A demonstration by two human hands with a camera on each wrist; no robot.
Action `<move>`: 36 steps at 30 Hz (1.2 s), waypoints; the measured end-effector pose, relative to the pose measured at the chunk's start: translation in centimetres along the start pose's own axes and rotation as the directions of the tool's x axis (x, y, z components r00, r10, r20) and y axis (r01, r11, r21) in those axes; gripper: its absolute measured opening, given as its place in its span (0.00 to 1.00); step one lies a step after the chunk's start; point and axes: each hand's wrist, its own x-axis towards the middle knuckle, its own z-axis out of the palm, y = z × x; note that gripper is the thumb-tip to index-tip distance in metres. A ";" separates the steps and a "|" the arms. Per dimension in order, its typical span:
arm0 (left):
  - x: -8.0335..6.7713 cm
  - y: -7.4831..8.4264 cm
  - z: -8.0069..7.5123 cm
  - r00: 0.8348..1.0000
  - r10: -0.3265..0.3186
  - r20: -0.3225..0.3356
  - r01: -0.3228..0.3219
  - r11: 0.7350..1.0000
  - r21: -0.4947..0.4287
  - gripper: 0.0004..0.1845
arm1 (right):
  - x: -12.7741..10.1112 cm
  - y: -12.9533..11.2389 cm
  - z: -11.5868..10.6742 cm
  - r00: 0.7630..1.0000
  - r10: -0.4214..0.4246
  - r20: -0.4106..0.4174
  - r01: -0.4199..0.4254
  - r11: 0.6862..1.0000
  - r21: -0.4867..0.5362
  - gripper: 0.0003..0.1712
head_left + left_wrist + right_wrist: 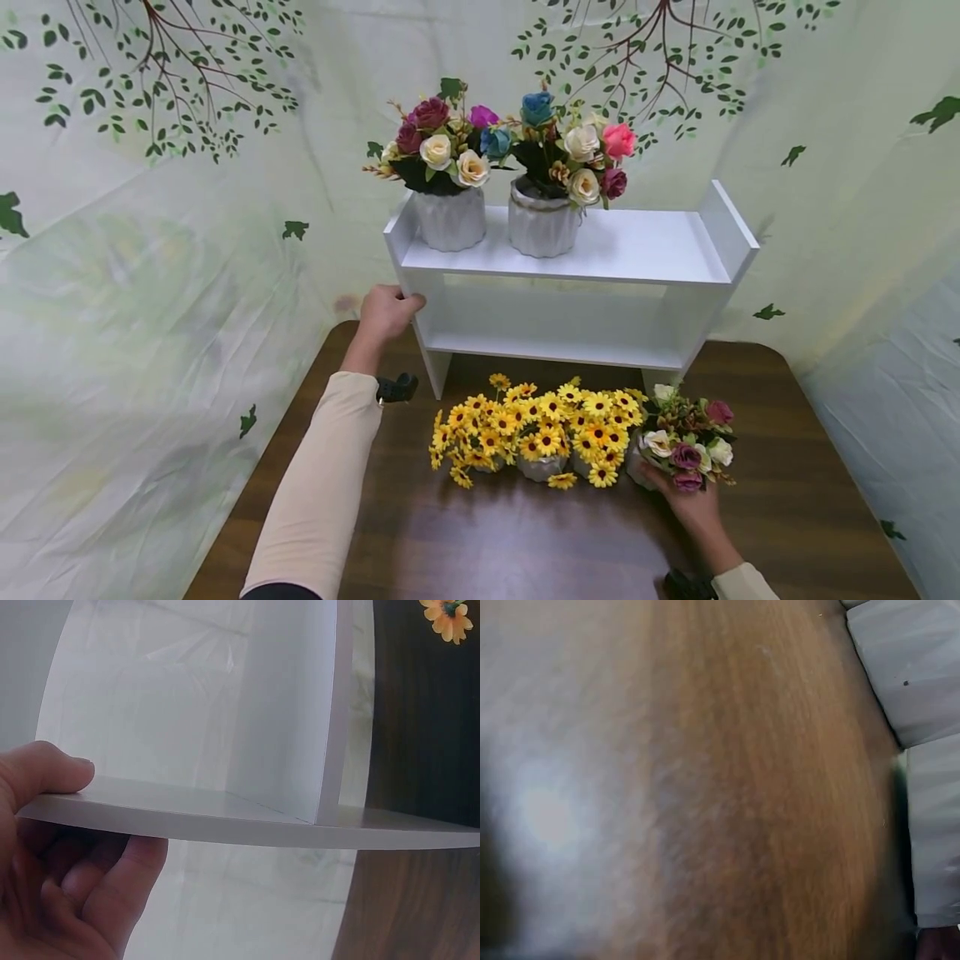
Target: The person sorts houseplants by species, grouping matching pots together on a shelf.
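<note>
Right wrist view shows only blurred table. Right hand, lower right, grips a mixed-flower pot, its vase mostly hidden. Left hand clasps the shelf side panel. Counted: two rose pots above, three yellow daisy pots centre.

Both arms wear long, close-fitting cream sleeves ending at the wrist. The left hand and right hand are bare, without rings. A small black device is strapped at the left wrist; another black device sits at the right wrist.
</note>
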 end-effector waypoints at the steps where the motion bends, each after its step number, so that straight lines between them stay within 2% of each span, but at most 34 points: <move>1: 0.0 0.0 0.0 1.000 -0.002 0.000 0.002 1.000 -0.001 0.14 | -0.1 0.1 -0.1 1.000 0.014 -0.013 -0.014 1.000 0.018 0.56; 8: -0.1 0.2 0.1 1.000 -0.008 0.002 0.008 1.000 0.000 0.14 | -0.3 0.3 -0.5 0.999 0.039 -0.004 -0.039 0.999 0.020 0.58; 15: 0.0 0.2 -0.1 1.000 -0.019 0.016 0.019 1.000 0.006 0.15 | -0.3 0.4 -0.5 0.995 -0.037 0.097 0.044 0.997 -0.062 0.44; 20: 0.0 0.1 -0.2 1.000 -0.021 0.023 0.020 1.000 0.013 0.14 | -0.3 0.0 -0.3 0.995 -0.021 0.101 0.024 0.999 -0.035 0.49; 23: 0.1 -0.1 -0.3 0.999 -0.024 0.026 0.023 1.000 0.011 0.14 | -0.7 -0.5 -0.8 0.993 0.029 0.113 -0.026 0.999 -0.027 0.53; 28: 0.2 -0.2 -0.2 1.000 -0.016 0.021 0.016 1.000 -0.009 0.13 | -0.8 -1.9 -3.1 0.990 0.081 0.120 -0.075 0.996 -0.051 0.56; 33: 0.2 0.0 0.0 1.000 -0.011 0.017 0.011 1.000 -0.009 0.13 | -0.5 -3.8 -7.1 0.990 0.106 0.094 -0.097 0.990 -0.102 0.65; 36: 0.1 0.2 0.1 1.000 -0.012 0.020 0.012 1.000 0.005 0.13 | -0.3 -5.1 -9.8 0.995 0.087 0.046 -0.079 0.985 -0.152 0.63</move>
